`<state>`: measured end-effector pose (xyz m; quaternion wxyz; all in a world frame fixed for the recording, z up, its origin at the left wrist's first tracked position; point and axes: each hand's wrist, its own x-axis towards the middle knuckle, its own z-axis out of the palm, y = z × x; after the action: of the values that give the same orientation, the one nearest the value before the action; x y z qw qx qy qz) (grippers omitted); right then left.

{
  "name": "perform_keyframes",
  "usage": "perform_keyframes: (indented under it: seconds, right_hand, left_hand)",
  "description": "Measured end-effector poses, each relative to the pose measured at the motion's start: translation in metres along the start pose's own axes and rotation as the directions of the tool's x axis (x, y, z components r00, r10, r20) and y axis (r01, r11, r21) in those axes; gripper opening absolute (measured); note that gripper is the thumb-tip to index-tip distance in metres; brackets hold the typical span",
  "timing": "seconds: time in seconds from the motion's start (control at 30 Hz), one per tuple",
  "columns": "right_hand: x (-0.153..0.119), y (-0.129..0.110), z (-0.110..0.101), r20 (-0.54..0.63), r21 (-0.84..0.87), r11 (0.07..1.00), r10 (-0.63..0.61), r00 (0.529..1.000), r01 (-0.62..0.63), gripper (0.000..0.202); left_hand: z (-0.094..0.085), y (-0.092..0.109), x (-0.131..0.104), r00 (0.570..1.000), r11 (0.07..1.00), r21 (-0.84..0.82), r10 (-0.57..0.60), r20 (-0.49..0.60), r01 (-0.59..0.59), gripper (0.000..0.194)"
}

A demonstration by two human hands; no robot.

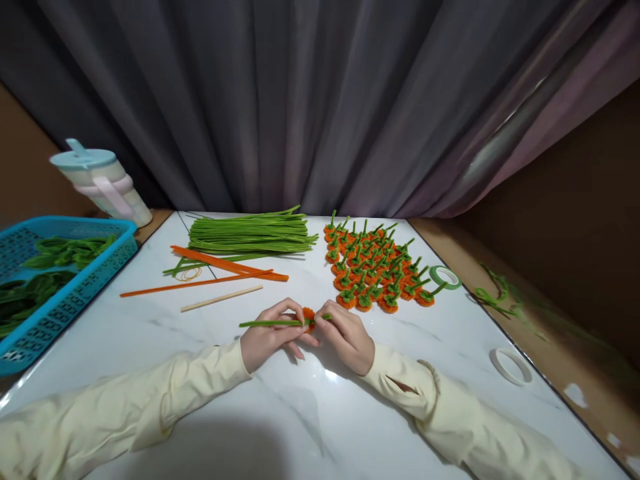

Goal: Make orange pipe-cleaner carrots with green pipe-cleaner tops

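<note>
Orange fuzzy piece, seen from the head camera, sits between both hands, on the near side of the bundle of green stems, below its right end. The left hand pinches a long green stem against it; the right hand pinches a short green end. It looks light, soft and crushable, the stem bendy; hold gently where green meets orange.
</note>
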<state>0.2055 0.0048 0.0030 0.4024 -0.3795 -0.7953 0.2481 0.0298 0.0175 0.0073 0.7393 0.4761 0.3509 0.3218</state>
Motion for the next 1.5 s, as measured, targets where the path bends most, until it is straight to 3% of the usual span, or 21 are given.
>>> perform_keyframes:
  seconds: [0.3, 0.43, 0.5, 0.63, 0.8, 0.93, 1.03, 1.13, 1.33, 1.5]
  right_hand:
    - [0.003, 0.000, -0.003, 0.036, 0.289, 0.927, 0.237, 0.971, -0.237, 0.024]
    - [0.003, 0.002, -0.004, 0.066, 0.392, 0.876, 0.279, 0.958, -0.282, 0.022]
    - [0.003, 0.002, -0.003, 0.062, 0.343, 0.903, 0.252, 0.966, -0.258, 0.022]
    - [0.000, -0.002, 0.002, 0.051, 0.089, 0.983, 0.155, 0.987, -0.159, 0.023]
    - [-0.004, -0.006, 0.006, 0.060, -0.078, 0.988, 0.139, 0.989, -0.134, 0.023]
    - [-0.005, -0.003, 0.004, 0.090, -0.048, 0.992, 0.118, 0.989, -0.114, 0.023]
    - [-0.006, -0.001, 0.003, 0.074, -0.094, 0.994, 0.057, 0.996, -0.050, 0.021]
    - [-0.008, 0.001, 0.004, 0.074, -0.181, 0.983, -0.011, 0.997, 0.024, 0.020]
    - [-0.011, 0.001, 0.007, 0.100, -0.269, 0.958, -0.074, 0.992, 0.099, 0.017]
    - [-0.010, -0.002, 0.007, 0.100, -0.324, 0.938, -0.093, 0.991, 0.120, 0.016]
  left_hand:
    - [-0.002, 0.000, 0.001, 0.999, 0.999, -0.018, 0.035, -0.038, -0.035, 0.029]
    - [-0.003, 0.000, 0.001, 0.998, 0.999, -0.031, 0.043, -0.040, -0.044, 0.032]
    - [-0.003, -0.001, 0.000, 0.997, 0.998, -0.020, 0.059, -0.051, -0.060, 0.034]
    - [-0.002, -0.004, -0.002, 0.989, 0.990, 0.084, 0.122, -0.079, -0.116, 0.031]
    - [-0.003, -0.008, -0.005, 0.988, 0.974, 0.188, 0.143, -0.060, -0.130, 0.026]
    - [-0.014, 0.002, 0.001, 0.985, 0.976, 0.169, 0.116, 0.131, -0.138, 0.041]
    - [-0.022, 0.013, 0.008, 0.960, 0.999, 0.051, -0.013, 0.280, -0.001, 0.039]
    - [-0.026, 0.015, 0.012, 0.963, 0.997, 0.074, -0.047, 0.264, 0.029, 0.035]
    - [-0.028, 0.003, 0.015, 0.970, 0.932, 0.318, 0.107, 0.220, -0.175, 0.026]
    - [-0.030, 0.002, 0.015, 0.968, 0.916, 0.333, 0.168, 0.188, -0.223, 0.025]
